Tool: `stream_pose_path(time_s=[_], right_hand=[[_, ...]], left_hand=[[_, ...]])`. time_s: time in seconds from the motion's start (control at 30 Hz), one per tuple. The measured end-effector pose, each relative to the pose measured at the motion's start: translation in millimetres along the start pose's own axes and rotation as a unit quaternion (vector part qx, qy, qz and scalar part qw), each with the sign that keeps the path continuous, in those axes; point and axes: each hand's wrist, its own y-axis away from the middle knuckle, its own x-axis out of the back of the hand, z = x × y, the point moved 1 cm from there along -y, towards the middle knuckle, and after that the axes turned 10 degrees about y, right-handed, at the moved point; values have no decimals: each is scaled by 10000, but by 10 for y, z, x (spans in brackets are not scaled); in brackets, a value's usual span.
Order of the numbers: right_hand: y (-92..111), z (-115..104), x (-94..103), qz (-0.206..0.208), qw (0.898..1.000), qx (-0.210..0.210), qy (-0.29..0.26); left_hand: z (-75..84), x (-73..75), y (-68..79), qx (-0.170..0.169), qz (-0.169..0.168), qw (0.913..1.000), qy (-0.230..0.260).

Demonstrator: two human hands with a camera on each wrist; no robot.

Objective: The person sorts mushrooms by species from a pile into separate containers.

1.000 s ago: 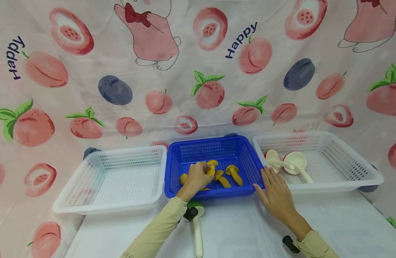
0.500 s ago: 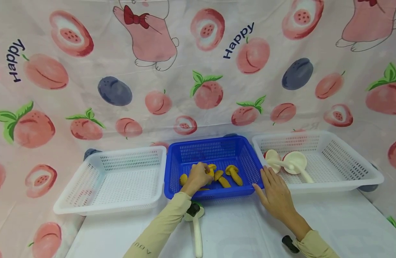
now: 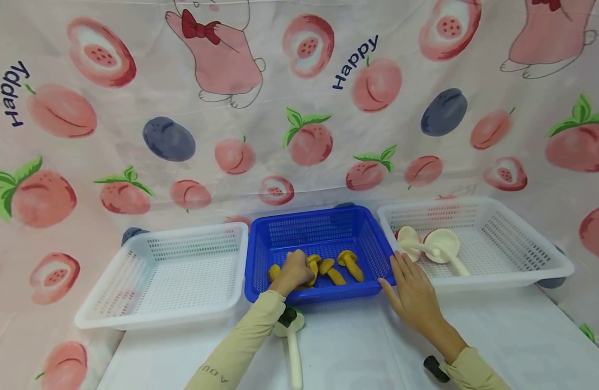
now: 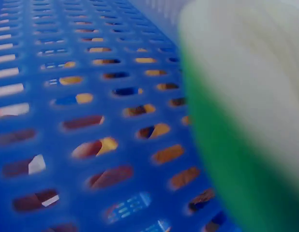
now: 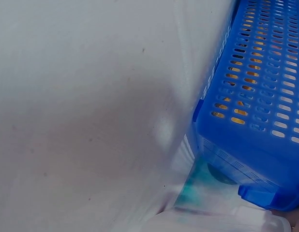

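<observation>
In the head view, a blue plastic basket (image 3: 323, 294) holds several yellow toy mushrooms (image 3: 348, 262). My left hand (image 3: 294, 271) reaches over its front rim with curled fingers. They pinch the mushroom (image 3: 313, 262) beside them, though the fingertips are partly hidden. At the basket's front right corner, my right hand (image 3: 416, 295) rests on the rim with straight fingers. The left wrist view looks through the blue slotted basket wall (image 4: 106, 116), where bits of yellow and of the hand show. Blue basket wall (image 5: 256, 106) also fills the right side of the right wrist view.
A white basket (image 3: 158, 319) stands on the left. Another white basket (image 3: 514, 279) at the right holds cream ladles (image 3: 443, 246) with red edges. A green and cream ladle (image 3: 294, 357) lies on the white table below my left wrist. Printed cloth hangs behind.
My left hand has shifted slightly left and down inside the blue basket, and the mushroom at its fingers has shifted with it. My right hand stays on the rim.
</observation>
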Motion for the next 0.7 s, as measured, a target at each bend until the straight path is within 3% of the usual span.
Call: stream_pose_path(time_s=[0.23, 0.47, 0.7], right_hand=[[-4, -3, -8, -90, 10000, -32, -10], [-7, -7, -13, -134, 9999, -25, 12], [-4, -14, -4, -158, 9999, -38, 18]], left_hand=[[48, 124, 53, -81, -298, 9993, 202], [72, 185, 107, -96, -552, 9984, -9], [176, 277, 273, -580, -570, 9967, -66]])
